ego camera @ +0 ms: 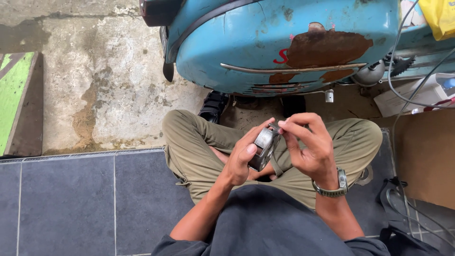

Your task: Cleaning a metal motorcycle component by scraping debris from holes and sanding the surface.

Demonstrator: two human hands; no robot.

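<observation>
Sitting cross-legged beside a rusted blue scooter (284, 42) at twelve o'clock, the person is gripping a small metal part (263, 146) in the left hand (241, 159) while the right hand (310, 144) is pinching its upper end, the work seemingly midway.

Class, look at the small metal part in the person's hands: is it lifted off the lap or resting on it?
Lifted. The left hand grips the metal part above the crossed legs, while right hand fingers pinch its top end.

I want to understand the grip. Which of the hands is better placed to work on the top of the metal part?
Probably the right hand: its fingertips already pinch the top of the metal part, while the left hand is occupied gripping its body.
</observation>
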